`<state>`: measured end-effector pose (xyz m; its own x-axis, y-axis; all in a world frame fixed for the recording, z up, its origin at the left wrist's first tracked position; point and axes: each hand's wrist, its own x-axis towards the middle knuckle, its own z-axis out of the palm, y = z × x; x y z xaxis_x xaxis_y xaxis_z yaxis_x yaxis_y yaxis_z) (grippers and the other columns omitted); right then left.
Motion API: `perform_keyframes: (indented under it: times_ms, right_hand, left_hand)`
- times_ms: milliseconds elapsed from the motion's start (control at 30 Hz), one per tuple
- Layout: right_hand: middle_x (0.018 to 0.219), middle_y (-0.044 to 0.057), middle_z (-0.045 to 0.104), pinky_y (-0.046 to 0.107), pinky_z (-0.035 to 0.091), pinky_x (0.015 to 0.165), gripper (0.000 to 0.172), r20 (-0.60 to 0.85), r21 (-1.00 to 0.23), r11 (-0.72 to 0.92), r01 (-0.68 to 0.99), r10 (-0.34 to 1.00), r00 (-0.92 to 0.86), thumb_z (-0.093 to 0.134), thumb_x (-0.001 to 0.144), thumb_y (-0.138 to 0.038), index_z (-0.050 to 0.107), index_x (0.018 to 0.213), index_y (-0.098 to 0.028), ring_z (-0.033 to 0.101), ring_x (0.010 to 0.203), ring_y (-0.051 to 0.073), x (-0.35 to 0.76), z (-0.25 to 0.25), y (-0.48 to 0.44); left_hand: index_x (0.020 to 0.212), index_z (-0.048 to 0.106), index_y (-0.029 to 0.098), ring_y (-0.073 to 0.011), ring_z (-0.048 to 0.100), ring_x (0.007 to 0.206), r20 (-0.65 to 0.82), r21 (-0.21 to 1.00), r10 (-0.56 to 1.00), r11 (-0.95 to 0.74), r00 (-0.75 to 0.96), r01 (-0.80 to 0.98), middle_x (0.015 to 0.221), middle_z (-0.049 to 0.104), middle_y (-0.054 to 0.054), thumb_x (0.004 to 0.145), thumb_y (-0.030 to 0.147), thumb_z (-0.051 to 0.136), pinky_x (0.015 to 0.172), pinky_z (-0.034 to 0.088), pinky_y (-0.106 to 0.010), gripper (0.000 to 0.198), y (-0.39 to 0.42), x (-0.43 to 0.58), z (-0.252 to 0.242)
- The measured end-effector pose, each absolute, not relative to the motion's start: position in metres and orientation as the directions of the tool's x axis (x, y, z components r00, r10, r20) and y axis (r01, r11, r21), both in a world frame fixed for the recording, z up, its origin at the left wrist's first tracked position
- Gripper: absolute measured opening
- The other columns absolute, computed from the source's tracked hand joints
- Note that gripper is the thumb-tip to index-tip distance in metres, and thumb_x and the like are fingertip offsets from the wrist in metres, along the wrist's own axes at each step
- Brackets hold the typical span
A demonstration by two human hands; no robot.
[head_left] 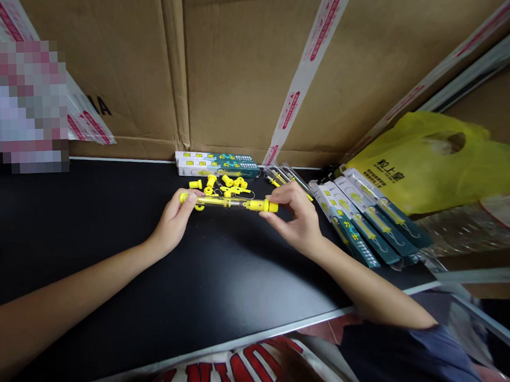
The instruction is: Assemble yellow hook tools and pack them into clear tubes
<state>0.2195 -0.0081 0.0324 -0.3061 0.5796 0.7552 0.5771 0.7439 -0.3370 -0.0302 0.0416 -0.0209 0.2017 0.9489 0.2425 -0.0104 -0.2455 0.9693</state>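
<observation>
A clear tubular spring scale [237,203] with yellow ends lies level between both hands, just above the black tabletop. My left hand [175,219] pinches its left end between thumb and fingers. On its yellow right cap, my right hand [296,218] has thumb and fingertips closed. Behind the tube lies a loose pile of small yellow caps and plastic parts [229,183], some with thin metal hooks. Several clear tubes with yellow pieces inside [283,176] rest just beyond my right hand.
Two printed spring scale boxes [218,164] stack at the back against a large cardboard box [242,69]. More green-and-white boxes [365,220] lie to the right, beside a yellow plastic bag [429,162]. The black table [192,310] has a pale front edge near my body.
</observation>
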Motion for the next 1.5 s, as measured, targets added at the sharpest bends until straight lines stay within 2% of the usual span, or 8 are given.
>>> perform_keyframes:
  times_ms: [300, 467, 700, 867, 1000, 1133, 1367, 1500]
  right_hand:
    - [0.082, 0.003, 0.058, 0.030, 0.049, 0.058, 0.014, 0.725, -0.341, 0.720, 0.605, 0.611, -0.317, 0.062, 0.086, -0.026, 0.049, 0.091, -0.023, 0.056, 0.066, 0.015, 0.219, 0.025, -0.011]
    - [0.080, 0.000, 0.056, 0.025, 0.044, 0.047, 0.017, 0.660, -0.452, 0.674, 0.584, 0.693, -0.289, 0.061, 0.087, -0.029, 0.047, 0.096, -0.024, 0.050, 0.053, 0.010, 0.222, 0.016, -0.014]
    - [0.067, -0.006, 0.049, 0.024, 0.039, 0.043, 0.024, 0.560, -0.630, 0.588, 0.508, 0.797, -0.228, 0.061, 0.087, -0.036, 0.047, 0.103, -0.023, 0.047, 0.045, 0.008, 0.223, 0.012, -0.017]
    - [0.066, -0.005, 0.053, 0.024, 0.037, 0.045, 0.025, 0.640, -0.573, 0.629, 0.525, 0.744, -0.192, 0.069, 0.082, -0.033, 0.055, 0.099, -0.023, 0.045, 0.048, 0.009, 0.222, 0.021, -0.016]
    - [0.079, 0.002, 0.060, 0.034, 0.048, 0.062, 0.023, 0.757, -0.398, 0.714, 0.576, 0.610, -0.234, 0.075, 0.076, -0.032, 0.061, 0.092, -0.024, 0.055, 0.070, 0.018, 0.223, 0.030, -0.011]
    - [0.084, 0.003, 0.061, 0.039, 0.049, 0.071, 0.018, 0.763, -0.346, 0.744, 0.572, 0.578, -0.290, 0.071, 0.079, -0.030, 0.059, 0.090, -0.025, 0.058, 0.079, 0.021, 0.223, 0.033, -0.008]
    - [0.073, 0.000, 0.055, 0.037, 0.054, 0.066, 0.014, 0.742, -0.356, 0.748, 0.561, 0.591, -0.317, 0.063, 0.085, -0.030, 0.051, 0.086, -0.025, 0.055, 0.066, 0.018, 0.220, 0.028, -0.010]
    - [0.079, 0.001, 0.058, 0.027, 0.047, 0.050, 0.015, 0.719, -0.361, 0.740, 0.568, 0.609, -0.335, 0.062, 0.086, -0.026, 0.047, 0.091, -0.025, 0.048, 0.054, 0.012, 0.220, 0.027, -0.013]
  left_hand:
    - [0.091, 0.061, 0.019, -0.0229, 0.057, 0.107, 0.245, 0.969, 0.946, -0.248, 0.214, -0.009, 0.109, 0.064, -0.008, 0.087, 0.057, 0.049, 0.099, 0.040, -0.038, 0.040, 0.041, -0.030, -0.020]
    - [0.092, 0.061, 0.019, -0.0220, 0.057, 0.106, 0.252, 0.968, 0.942, -0.249, 0.220, -0.039, 0.110, 0.063, -0.008, 0.088, 0.055, 0.049, 0.099, 0.040, -0.037, 0.038, 0.041, -0.030, -0.021]
    - [0.093, 0.062, 0.020, -0.0232, 0.057, 0.107, 0.259, 0.966, 0.937, -0.253, 0.236, -0.054, 0.113, 0.063, -0.009, 0.087, 0.057, 0.050, 0.100, 0.040, -0.038, 0.039, 0.041, -0.030, -0.022]
    - [0.095, 0.062, 0.020, -0.0224, 0.056, 0.108, 0.255, 0.966, 0.935, -0.256, 0.245, -0.032, 0.114, 0.062, -0.008, 0.088, 0.056, 0.048, 0.100, 0.040, -0.037, 0.039, 0.040, -0.031, -0.021]
    - [0.095, 0.062, 0.020, -0.0221, 0.057, 0.106, 0.260, 0.965, 0.935, -0.257, 0.243, -0.042, 0.113, 0.062, -0.008, 0.089, 0.055, 0.048, 0.100, 0.040, -0.037, 0.038, 0.040, -0.031, -0.022]
    - [0.094, 0.062, 0.020, -0.0220, 0.058, 0.105, 0.259, 0.966, 0.939, -0.253, 0.228, -0.053, 0.111, 0.063, -0.007, 0.087, 0.056, 0.051, 0.099, 0.041, -0.037, 0.039, 0.040, -0.030, -0.021]
    - [0.097, 0.063, 0.020, -0.0218, 0.058, 0.104, 0.246, 0.969, 0.942, -0.240, 0.228, -0.054, 0.111, 0.064, -0.007, 0.087, 0.056, 0.051, 0.098, 0.041, -0.037, 0.039, 0.039, -0.030, -0.020]
    - [0.097, 0.063, 0.020, -0.0220, 0.057, 0.105, 0.248, 0.969, 0.941, -0.240, 0.231, -0.063, 0.113, 0.063, -0.008, 0.086, 0.056, 0.051, 0.098, 0.041, -0.037, 0.039, 0.039, -0.030, -0.020]
